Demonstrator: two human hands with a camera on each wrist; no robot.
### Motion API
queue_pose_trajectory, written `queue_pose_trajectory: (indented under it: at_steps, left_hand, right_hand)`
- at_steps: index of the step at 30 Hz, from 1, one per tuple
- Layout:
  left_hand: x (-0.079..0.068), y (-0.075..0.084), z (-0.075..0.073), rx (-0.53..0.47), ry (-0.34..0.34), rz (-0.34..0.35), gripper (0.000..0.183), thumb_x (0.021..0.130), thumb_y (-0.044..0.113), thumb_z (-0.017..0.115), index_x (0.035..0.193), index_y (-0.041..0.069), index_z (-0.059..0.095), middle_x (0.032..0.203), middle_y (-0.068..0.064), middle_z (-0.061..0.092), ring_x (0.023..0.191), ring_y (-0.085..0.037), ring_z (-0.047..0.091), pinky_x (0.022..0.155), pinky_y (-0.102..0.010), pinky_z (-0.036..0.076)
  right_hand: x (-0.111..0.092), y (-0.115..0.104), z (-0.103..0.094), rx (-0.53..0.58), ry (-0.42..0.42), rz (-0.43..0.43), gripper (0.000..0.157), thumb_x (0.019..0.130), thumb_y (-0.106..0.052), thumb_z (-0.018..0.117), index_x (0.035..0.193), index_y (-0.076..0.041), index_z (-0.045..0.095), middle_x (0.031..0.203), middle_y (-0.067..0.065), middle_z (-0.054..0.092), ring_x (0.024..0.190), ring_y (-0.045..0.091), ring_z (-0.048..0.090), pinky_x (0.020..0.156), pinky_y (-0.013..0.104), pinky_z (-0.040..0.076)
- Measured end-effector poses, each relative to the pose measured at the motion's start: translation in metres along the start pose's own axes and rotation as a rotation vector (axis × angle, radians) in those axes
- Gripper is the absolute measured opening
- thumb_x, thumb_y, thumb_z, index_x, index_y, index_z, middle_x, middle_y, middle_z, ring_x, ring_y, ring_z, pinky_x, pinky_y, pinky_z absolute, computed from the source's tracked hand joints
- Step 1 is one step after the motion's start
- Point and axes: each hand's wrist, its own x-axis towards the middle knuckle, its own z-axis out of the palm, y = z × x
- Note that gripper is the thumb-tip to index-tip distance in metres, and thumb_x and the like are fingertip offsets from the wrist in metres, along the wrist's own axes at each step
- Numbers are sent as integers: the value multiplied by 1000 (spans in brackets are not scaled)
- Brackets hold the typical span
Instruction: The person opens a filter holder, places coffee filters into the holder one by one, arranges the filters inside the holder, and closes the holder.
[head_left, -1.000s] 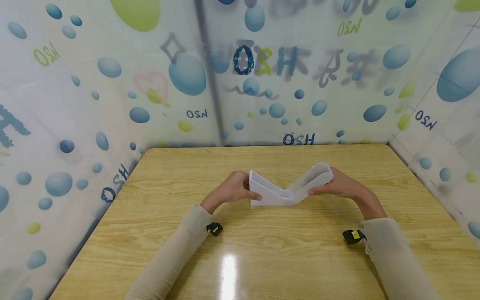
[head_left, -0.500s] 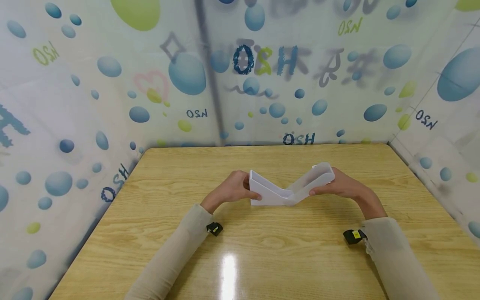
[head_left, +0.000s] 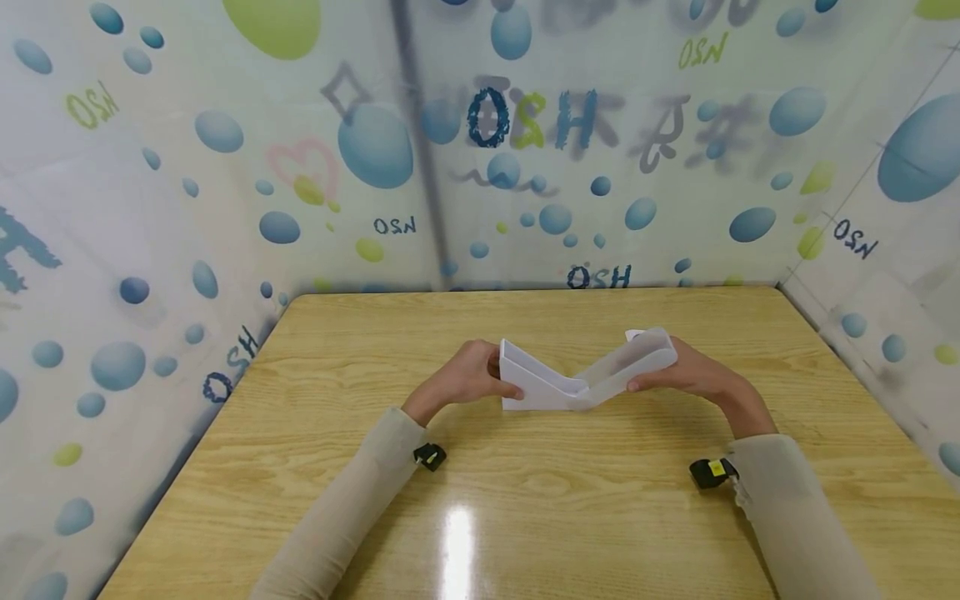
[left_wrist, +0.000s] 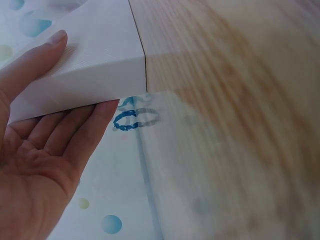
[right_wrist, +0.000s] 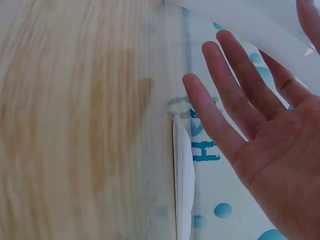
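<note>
A white slant-sided holder [head_left: 534,388], shaped like an open file box, stands on the wooden table. My left hand [head_left: 472,373] grips its left end, thumb on the near face and fingers round behind. In the left wrist view that hand's fingers reach under the edge of the white box [left_wrist: 100,75]. A translucent whitish piece [head_left: 622,372] with a rounded end slopes up to the right from the holder's low end. My right hand [head_left: 693,368] holds this upper end, thumb in front, fingers behind. The right wrist view shows its fingers fairly straight beside the translucent piece [right_wrist: 240,25].
The wooden table [head_left: 570,492] reaches back to a wall covering [head_left: 465,200] printed with blue and green spots. A small white corner [head_left: 633,334] shows behind the translucent piece. Each sleeve cuff carries a small black camera, such as the right one [head_left: 708,473].
My right hand has shifted slightly right with the translucent piece, whose raised end now sits a little lower and further right. The left hand and the white holder stay put.
</note>
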Motion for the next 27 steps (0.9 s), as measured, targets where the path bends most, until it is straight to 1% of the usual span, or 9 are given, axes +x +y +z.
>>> queue_pose_trajectory:
  at_steps: [16, 21, 23, 24, 27]
  left_hand:
    - [0, -1, -1, 2, -1, 8, 35, 85, 16, 87, 117, 8, 75, 111, -9, 79, 90, -15, 76, 77, -30, 62]
    - [0, -2, -1, 2, -1, 12, 35, 85, 15, 87, 117, 8, 75, 111, -10, 79, 90, -15, 77, 78, -30, 62]
    - [0, -3, 0, -1, -1, 12, 35, 85, 15, 87, 117, 7, 75, 111, -10, 79, 90, -16, 77, 78, -30, 62]
    - [0, -2, 0, 0, -2, 11, 35, 85, 15, 87, 117, 8, 75, 111, -10, 79, 90, -16, 77, 78, -30, 62]
    - [0, -1, 0, -8, -5, 2, 35, 85, 15, 87, 117, 8, 75, 111, -10, 79, 91, -16, 77, 79, -30, 62]
  right_hand:
    - [0, 2, 0, 15, 8, 28, 43, 87, -8, 82, 126, -2, 64, 107, -8, 74, 91, 14, 65, 77, 30, 55]
    - [0, 5, -1, 12, -31, -25, 45, 84, -4, 83, 125, -1, 64, 108, -8, 75, 92, 14, 67, 78, 30, 55]
    - [-1, 6, -3, -6, -36, -30, 45, 84, -2, 83, 125, -1, 65, 108, -7, 75, 92, 14, 67, 78, 31, 55]
    - [-2, 7, -4, -30, -28, -21, 45, 84, -4, 83, 125, -2, 64, 109, -5, 74, 92, 13, 67, 80, 31, 54]
    - [-5, 8, -8, -90, 15, 34, 45, 86, -6, 82, 128, -3, 63, 116, 5, 72, 97, 15, 66, 83, 33, 55]
